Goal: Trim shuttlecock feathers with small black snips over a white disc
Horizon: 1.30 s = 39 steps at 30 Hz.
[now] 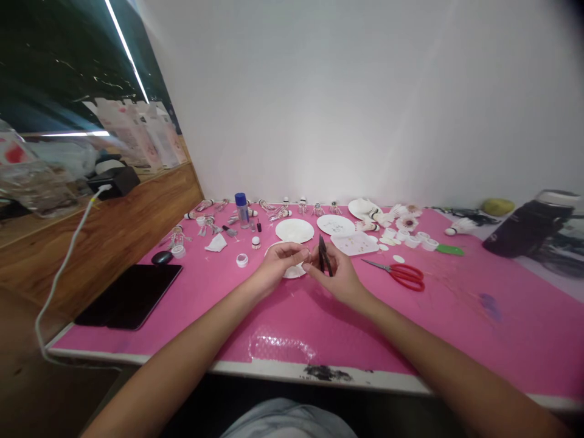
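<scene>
My left hand is closed in a pinch, its fingertips meeting those of my right hand. Something small and thin shows between the fingertips, too small to name. My right hand is wrapped round dark pliers, which point upward; part of the tool is hidden by the fingers. Both hands are above the pink tabletop. Partly behind them lies a white paper plate. Beyond are another white plate, a plate with small bits and a shallow white tray.
Red-handled scissors lie right of my hands. Several small white pots stand behind them. Shuttlecock pieces line the wall. A blue-capped bottle, a tablet and a mouse are left; a black bag-like object is right.
</scene>
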{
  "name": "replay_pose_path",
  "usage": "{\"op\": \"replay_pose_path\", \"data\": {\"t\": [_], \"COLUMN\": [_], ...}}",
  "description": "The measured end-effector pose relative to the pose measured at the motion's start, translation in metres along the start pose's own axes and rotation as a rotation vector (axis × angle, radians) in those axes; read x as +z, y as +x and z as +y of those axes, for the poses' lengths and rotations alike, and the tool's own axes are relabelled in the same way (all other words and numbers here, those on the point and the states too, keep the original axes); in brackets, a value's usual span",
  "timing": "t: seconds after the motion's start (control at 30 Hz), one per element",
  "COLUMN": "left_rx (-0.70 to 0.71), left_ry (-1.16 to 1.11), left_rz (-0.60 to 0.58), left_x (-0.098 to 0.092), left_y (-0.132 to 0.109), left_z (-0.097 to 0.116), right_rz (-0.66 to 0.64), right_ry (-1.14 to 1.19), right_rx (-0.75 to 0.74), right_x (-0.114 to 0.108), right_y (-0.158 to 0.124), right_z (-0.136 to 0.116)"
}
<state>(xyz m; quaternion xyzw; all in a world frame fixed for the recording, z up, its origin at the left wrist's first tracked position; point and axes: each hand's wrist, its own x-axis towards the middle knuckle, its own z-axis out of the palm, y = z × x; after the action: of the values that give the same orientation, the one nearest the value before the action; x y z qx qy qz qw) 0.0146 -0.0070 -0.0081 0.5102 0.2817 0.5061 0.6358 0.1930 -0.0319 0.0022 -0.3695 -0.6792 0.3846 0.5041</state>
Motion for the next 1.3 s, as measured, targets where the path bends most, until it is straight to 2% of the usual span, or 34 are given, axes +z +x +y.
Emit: {"op": "replay_pose_path", "data": {"t": [0.23,0.53,0.67,0.77,0.83,0.9,1.0,1.1,1.2,1.3], "left_rx": [-0.015,-0.005,0.023,0.036,0.056,0.102,0.197,0.227,0.218,0.207], "left_ry": [-0.034,0.054,0.106,0.144,0.162,0.171,0.184,0.244,0.277,0.277], "left_rz": [-0.016,0.107,0.168,0.176,0.193,0.207,0.324,0.385,0.399,0.360], "left_x": [0.000,-0.002,-0.001,-0.001,-0.005,-0.013,-0.028,-0.039,-0.041,-0.036], "left_y": [0.001,0.006,0.006,0.005,0.006,0.009,0.016,0.020,0.019,0.018], "left_z": [0.000,-0.001,0.000,0.005,0.011,0.020,0.031,0.038,0.041,0.040], "right_rz": [0.006,0.080,0.076,0.022,-0.003,0.034,0.099,0.088,0.074,0.064], "right_ry": [-0.025,-0.053,-0.056,-0.005,0.029,0.006,-0.068,-0.089,-0.113,-0.164], "right_rx": [0.019,-0.016,-0.029,-0.044,-0.034,-0.015,0.000,0.014,0.016,-0.018], "right_x": [0.000,-0.005,-0.008,-0.009,-0.009,-0.008,-0.006,-0.005,-0.005,-0.004], "right_y": [0.000,0.004,0.005,0.003,0.003,0.002,0.003,0.004,0.004,0.003], "right_z": [-0.001,0.003,0.004,0.002,0.001,0.001,0.004,0.008,0.011,0.010]}}
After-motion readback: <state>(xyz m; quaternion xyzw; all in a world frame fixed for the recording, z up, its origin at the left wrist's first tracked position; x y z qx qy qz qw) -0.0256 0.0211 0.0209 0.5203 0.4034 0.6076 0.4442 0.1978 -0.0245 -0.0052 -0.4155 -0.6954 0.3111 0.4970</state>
